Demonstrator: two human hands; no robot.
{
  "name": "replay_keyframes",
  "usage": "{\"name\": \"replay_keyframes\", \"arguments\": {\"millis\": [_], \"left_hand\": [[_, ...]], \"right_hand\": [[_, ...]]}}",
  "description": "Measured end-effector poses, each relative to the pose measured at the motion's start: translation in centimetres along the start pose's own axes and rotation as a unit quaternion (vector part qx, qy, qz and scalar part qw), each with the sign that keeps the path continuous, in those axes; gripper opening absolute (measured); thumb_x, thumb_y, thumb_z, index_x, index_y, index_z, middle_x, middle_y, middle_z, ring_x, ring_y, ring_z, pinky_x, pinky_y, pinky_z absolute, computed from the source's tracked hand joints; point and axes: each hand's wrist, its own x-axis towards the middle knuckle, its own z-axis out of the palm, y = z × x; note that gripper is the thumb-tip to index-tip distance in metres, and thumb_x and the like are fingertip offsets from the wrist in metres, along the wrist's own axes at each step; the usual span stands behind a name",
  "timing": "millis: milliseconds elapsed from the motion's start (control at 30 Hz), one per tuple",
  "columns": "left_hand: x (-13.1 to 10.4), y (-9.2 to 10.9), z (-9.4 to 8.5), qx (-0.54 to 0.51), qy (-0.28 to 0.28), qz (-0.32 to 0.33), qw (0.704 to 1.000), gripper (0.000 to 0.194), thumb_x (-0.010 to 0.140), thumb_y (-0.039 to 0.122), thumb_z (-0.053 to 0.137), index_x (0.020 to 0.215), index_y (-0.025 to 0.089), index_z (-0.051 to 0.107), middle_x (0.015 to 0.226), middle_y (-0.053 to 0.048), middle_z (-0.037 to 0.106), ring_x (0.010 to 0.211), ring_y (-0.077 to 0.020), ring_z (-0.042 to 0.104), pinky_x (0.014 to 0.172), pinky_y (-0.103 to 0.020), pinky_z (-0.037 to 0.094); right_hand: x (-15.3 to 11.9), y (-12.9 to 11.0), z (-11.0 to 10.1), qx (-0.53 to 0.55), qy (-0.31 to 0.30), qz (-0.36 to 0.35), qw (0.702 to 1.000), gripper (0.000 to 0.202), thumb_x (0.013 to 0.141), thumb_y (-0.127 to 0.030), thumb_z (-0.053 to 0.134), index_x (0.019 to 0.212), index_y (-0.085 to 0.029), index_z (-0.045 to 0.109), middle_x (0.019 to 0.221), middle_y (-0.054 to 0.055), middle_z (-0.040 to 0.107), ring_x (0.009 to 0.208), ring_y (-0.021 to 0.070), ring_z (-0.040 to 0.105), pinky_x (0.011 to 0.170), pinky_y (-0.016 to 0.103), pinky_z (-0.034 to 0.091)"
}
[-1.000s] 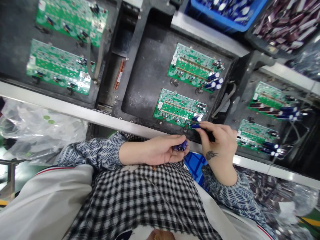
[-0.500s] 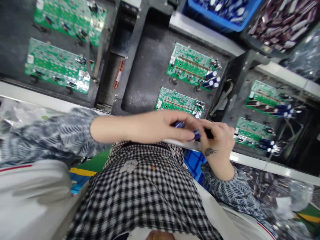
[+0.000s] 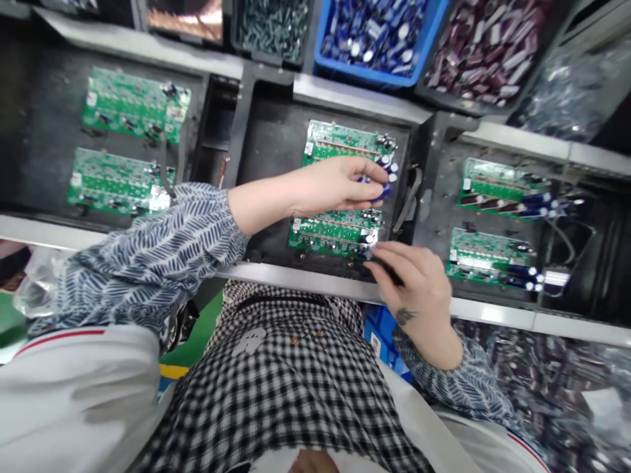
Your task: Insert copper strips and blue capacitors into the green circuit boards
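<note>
My left hand reaches out over the middle black carrier tray and pinches blue capacitors between its fingers, hovering between two green circuit boards. The far board has blue capacitors at its right end. The near board lies just below the hand. My right hand rests at the near board's right corner, fingers curled around something dark; what it holds is hard to make out.
More green boards lie on the left tray and the right tray. Bins stand along the back: a blue one of blue capacitors and a dark one of maroon parts. A metal rail runs along the near edge.
My left hand has risen from my lap and reached forward over the boards with the blue capacitors. My right hand stayed at the near board's corner. The view tilted up, showing the bins.
</note>
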Motion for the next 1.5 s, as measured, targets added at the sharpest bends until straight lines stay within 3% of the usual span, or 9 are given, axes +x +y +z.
{"name": "replay_keyframes", "arguments": {"millis": [167, 300, 467, 567, 667, 800, 1000, 1233, 1500], "left_hand": [[0.8, -0.5, 2.8, -0.038, -0.027, -0.068, 0.997, 0.03, 0.082, 0.004, 0.066, 0.111, 0.013, 0.068, 0.085, -0.003, 0.065, 0.085, -0.0102, 0.067, 0.083, -0.019, 0.05], [1.8, -1.6, 5.0, 0.0, -0.086, -0.067, 0.994, 0.014, 0.082, 0.003, 0.066, 0.094, 0.012, 0.067, 0.083, -0.002, 0.064, 0.075, -0.0082, 0.062, 0.077, -0.019, 0.049], [3.4, -2.2, 7.3, -0.035, -0.074, -0.048, 0.996, 0.013, 0.091, 0.004, 0.054, 0.081, 0.01, 0.06, 0.081, -0.003, 0.061, 0.076, -0.0063, 0.058, 0.084, -0.017, 0.05], [3.9, -1.8, 7.2, -0.107, -0.031, -0.051, 0.992, 0.019, 0.092, 0.0, 0.043, 0.084, 0.008, 0.058, 0.087, -0.006, 0.06, 0.083, -0.0073, 0.061, 0.089, -0.019, 0.051], [4.1, -1.7, 6.2, -0.121, -0.024, -0.063, 0.99, 0.027, 0.092, -0.001, 0.037, 0.11, 0.003, 0.057, 0.09, -0.009, 0.063, 0.088, -0.0114, 0.065, 0.089, -0.021, 0.052], [4.1, -2.1, 5.2, -0.099, -0.037, -0.085, 0.991, 0.029, 0.103, 0.016, 0.041, 0.126, 0.004, 0.053, 0.093, -0.011, 0.067, 0.089, -0.0154, 0.068, 0.082, -0.022, 0.052], [4.5, -2.8, 4.7, -0.051, -0.03, -0.086, 0.995, 0.024, 0.099, 0.036, 0.061, 0.111, 0.015, 0.062, 0.084, -0.004, 0.065, 0.076, -0.0105, 0.061, 0.069, -0.019, 0.047], [4.5, -2.7, 5.1, -0.077, -0.017, -0.123, 0.989, 0.018, 0.1, 0.023, 0.059, 0.085, 0.014, 0.06, 0.076, -0.002, 0.06, 0.065, -0.0051, 0.053, 0.063, -0.018, 0.041], [4.4, -2.4, 5.3, -0.088, -0.015, -0.156, 0.984, 0.02, 0.1, 0.015, 0.055, 0.081, 0.012, 0.058, 0.079, -0.003, 0.063, 0.065, -0.0047, 0.054, 0.069, -0.02, 0.043]], "right_hand": [[1.8, 2.5, -2.7, 0.082, 0.068, 0.067, 0.992, 0.051, 0.09, -0.022, 0.068, 0.139, -0.024, 0.055, 0.126, 0.011, 0.065, 0.092, 0.0213, 0.067, 0.072, 0.036, 0.055], [2.2, 4.4, -3.6, 0.11, -0.001, 0.065, 0.992, 0.021, 0.094, -0.027, 0.063, 0.115, -0.024, 0.069, 0.11, 0.006, 0.072, 0.09, 0.02, 0.068, 0.075, 0.036, 0.057], [0.0, 7.2, -4.9, 0.07, 0.046, 0.139, 0.987, 0.018, 0.088, -0.034, 0.074, 0.103, -0.025, 0.073, 0.092, 0.006, 0.074, 0.076, 0.0193, 0.066, 0.068, 0.034, 0.052], [-1.2, 8.1, -5.1, -0.019, 0.005, 0.131, 0.991, 0.02, 0.088, -0.037, 0.073, 0.102, -0.022, 0.075, 0.08, 0.006, 0.071, 0.069, 0.0193, 0.062, 0.062, 0.033, 0.05], [-1.7, 8.1, -4.3, -0.076, -0.059, 0.089, 0.991, 0.022, 0.094, -0.038, 0.063, 0.1, -0.021, 0.075, 0.081, 0.007, 0.071, 0.075, 0.0231, 0.062, 0.065, 0.036, 0.051], [-1.9, 8.2, -3.5, -0.106, -0.078, 0.081, 0.988, 0.021, 0.096, -0.038, 0.06, 0.099, -0.024, 0.075, 0.075, 0.007, 0.07, 0.073, 0.0257, 0.057, 0.063, 0.038, 0.048], [-2.0, 8.3, -3.6, -0.086, -0.076, 0.057, 0.992, 0.015, 0.095, -0.033, 0.062, 0.101, -0.024, 0.073, 0.083, 0.007, 0.073, 0.073, 0.0261, 0.054, 0.065, 0.04, 0.047], [-2.0, 8.3, -3.5, -0.097, -0.083, 0.072, 0.989, 0.017, 0.095, -0.034, 0.062, 0.099, -0.022, 0.072, 0.089, 0.006, 0.076, 0.076, 0.0252, 0.054, 0.071, 0.04, 0.043], [-2.1, 7.7, -3.6, -0.122, -0.106, 0.054, 0.985, 0.02, 0.098, -0.035, 0.057, 0.099, -0.021, 0.071, 0.095, 0.007, 0.076, 0.078, 0.0246, 0.055, 0.073, 0.041, 0.04]]}}
